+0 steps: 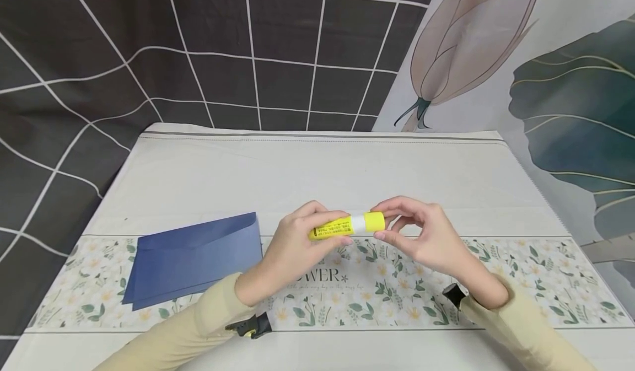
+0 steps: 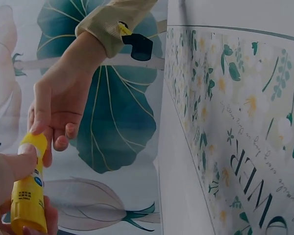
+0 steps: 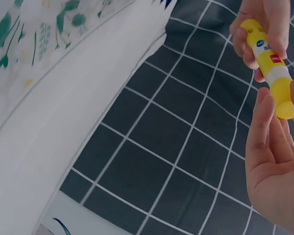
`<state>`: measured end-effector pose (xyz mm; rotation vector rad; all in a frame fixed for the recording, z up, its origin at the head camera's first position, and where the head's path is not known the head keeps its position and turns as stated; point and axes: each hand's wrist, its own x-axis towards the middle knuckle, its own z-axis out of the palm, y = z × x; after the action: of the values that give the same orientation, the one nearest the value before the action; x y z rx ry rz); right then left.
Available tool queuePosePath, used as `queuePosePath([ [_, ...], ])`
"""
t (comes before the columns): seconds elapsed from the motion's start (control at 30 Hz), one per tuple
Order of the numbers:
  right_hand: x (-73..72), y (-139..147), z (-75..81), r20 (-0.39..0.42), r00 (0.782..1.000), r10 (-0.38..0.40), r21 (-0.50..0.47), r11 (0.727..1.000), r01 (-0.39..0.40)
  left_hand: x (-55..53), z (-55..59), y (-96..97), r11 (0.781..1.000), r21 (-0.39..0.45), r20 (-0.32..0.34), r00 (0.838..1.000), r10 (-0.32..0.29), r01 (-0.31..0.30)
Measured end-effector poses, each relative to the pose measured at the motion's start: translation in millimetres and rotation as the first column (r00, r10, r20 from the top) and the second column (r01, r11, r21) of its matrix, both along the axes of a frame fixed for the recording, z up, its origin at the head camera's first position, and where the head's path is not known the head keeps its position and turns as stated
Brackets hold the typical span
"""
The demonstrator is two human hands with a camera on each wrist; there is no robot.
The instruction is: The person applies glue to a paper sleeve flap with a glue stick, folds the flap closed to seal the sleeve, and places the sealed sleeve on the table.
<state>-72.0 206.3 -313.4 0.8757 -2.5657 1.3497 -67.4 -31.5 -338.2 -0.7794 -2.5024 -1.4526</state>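
A yellow glue stick point(image 1: 339, 226) with a white band near one end is held level above the table in the head view. My left hand point(image 1: 297, 238) grips its printed body, the thumb along the near side. At the other end, the thumb and fingertips of my right hand point(image 1: 421, 233) pinch the yellow cap point(image 1: 374, 221). Seen from the right wrist, the cap end point(image 3: 284, 100) sits between my right thumb and fingers, and a red label shows on the body. The left wrist view shows the lower body of the glue stick point(image 2: 28, 200) inside my left hand.
Dark blue envelopes point(image 1: 198, 261) lie overlapped on the table, left of my left hand. A white cloth with a floral band point(image 1: 407, 299) covers the table point(image 1: 307, 178). Behind it hangs a dark grid-patterned curtain point(image 1: 283, 79), with a leaf-printed one point(image 1: 496, 101) to the right.
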Motion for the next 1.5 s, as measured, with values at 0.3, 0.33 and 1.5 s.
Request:
queuePosePath([
  [0.3,4.9,-1,-1.6,-0.116,0.993,0.003,0.014,1.000,-0.002,2.5,6.5,4.8,0.999,-0.046,-0.050,0.998,-0.024,0.021],
  [0.33,4.9,-1,-2.3,-0.114,0.993,0.003,0.014,1.000,-0.001,2.4,6.1,5.5,0.998,-0.053,-0.069,0.997,-0.025,0.021],
  [1.5,9.2,31,-12.5,0.003,0.986,-0.167,0.127,0.978,0.166,5.4,-19.9,8.2,0.967,-0.244,-0.025,0.996,-0.083,0.074],
])
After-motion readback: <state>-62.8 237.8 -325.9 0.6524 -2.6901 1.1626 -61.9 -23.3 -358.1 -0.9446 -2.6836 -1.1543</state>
